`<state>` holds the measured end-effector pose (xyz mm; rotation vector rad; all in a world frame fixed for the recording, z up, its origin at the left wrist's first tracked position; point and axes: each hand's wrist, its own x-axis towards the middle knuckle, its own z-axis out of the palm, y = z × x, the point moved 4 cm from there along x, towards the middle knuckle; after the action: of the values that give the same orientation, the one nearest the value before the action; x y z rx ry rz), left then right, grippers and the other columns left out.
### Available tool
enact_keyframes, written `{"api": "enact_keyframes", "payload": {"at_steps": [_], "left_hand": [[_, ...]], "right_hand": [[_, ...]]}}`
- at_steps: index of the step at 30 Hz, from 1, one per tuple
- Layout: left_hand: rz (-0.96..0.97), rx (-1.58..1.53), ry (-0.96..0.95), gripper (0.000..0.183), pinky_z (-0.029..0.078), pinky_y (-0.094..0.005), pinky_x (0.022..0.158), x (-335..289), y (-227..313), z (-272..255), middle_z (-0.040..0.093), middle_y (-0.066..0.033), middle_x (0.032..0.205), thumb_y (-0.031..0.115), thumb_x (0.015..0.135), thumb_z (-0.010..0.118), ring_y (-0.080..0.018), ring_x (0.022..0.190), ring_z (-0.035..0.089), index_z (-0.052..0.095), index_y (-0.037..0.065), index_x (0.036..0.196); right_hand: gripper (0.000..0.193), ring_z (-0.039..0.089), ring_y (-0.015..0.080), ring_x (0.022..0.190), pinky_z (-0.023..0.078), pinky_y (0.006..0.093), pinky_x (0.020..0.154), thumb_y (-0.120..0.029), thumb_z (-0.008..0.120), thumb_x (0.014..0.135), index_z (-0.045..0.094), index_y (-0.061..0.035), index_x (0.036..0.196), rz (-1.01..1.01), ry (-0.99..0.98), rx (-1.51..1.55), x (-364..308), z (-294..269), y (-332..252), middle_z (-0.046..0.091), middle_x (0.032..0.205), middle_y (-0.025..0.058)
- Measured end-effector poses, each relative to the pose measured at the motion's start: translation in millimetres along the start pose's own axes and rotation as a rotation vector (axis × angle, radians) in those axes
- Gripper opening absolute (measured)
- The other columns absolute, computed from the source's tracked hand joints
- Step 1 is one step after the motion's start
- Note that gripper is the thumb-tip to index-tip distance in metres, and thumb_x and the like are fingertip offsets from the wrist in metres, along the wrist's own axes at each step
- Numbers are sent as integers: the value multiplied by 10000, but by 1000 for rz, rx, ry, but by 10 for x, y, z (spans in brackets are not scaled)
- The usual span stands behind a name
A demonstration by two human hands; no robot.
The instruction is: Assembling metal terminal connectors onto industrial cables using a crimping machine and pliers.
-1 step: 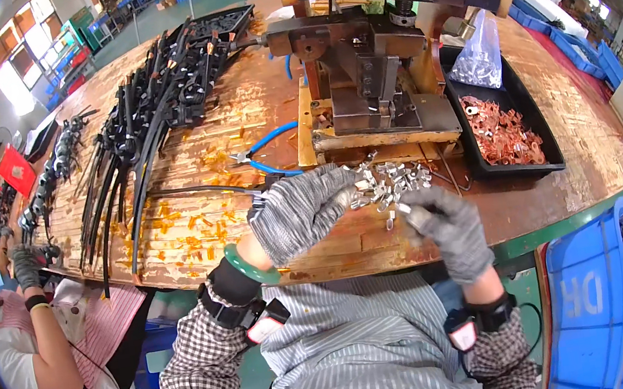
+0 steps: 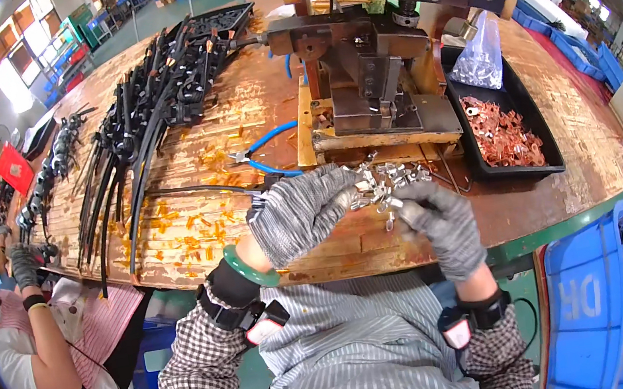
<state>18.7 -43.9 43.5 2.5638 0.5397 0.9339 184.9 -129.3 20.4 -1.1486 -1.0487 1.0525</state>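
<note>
My left hand (image 2: 302, 213), in a grey knit glove, is closed at the near side of a pile of small silvery metal terminals (image 2: 403, 174). A black cable (image 2: 198, 189) runs along the table into this hand; its end is hidden by the fingers. At the right side of the pile my right hand (image 2: 443, 225), gloved alike, pinches with thumb and fingers. A small silvery metal terminal (image 2: 394, 202) shows at its fingertips. One loose terminal lies just below, nearer the table's front edge.
A metal press (image 2: 371, 81) stands behind the pile. Right of it, a black tray (image 2: 522, 173) holds copper scraps and a plastic bag. Blue-handled pliers (image 2: 264, 144) and a bundle of black cables (image 2: 146, 114) lie left. A co-worker's gloved hand (image 2: 24, 265) is at far left; a blue crate (image 2: 607, 287) stands right.
My right hand has moved slightly left and up, closer to the pile and my left hand, the terminal at its fingertips moving along. My left hand has barely moved.
</note>
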Motion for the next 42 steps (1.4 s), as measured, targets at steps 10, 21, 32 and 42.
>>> {"api": "enact_keyframes", "payload": {"at_steps": [10, 21, 32, 42], "left_hand": [[115, 196, -11, 258, 468, -348, 675, -2, 76, -19, 562, -125, 979, 164, 817, 503, -281, 833, 570, 559, 83, 1056], [-2, 249, -91, 268, 466, -342, 582, 37, 99, 12, 574, -108, 923, 220, 834, 460, -251, 732, 576, 551, 91, 1051], [-63, 296, -172, 292, 459, -358, 548, 58, 58, 65, 555, -131, 894, 241, 832, 473, -277, 697, 576, 551, 108, 1079], [-5, 111, -97, 315, 460, -363, 637, 97, 96, 33, 556, -149, 905, 195, 807, 492, -286, 769, 555, 517, 37, 1077]], "right_hand": [[148, 548, 96, 623, 457, 214, 548, -61, 562, 816, 582, -2, 950, 73, -17, 171, 190, 153, 148, 579, 739, 40], [154, 558, 114, 587, 457, 221, 515, -88, 582, 808, 578, 4, 932, 81, 3, 152, 232, 207, 91, 586, 722, 60], [164, 588, 122, 642, 499, 228, 551, -65, 564, 816, 579, 16, 957, 70, -68, 86, 281, 121, 23, 621, 793, 82], [166, 596, 131, 707, 473, 248, 637, -96, 601, 781, 625, -43, 936, -78, -118, -420, 308, 126, -167, 632, 824, 57]]}}
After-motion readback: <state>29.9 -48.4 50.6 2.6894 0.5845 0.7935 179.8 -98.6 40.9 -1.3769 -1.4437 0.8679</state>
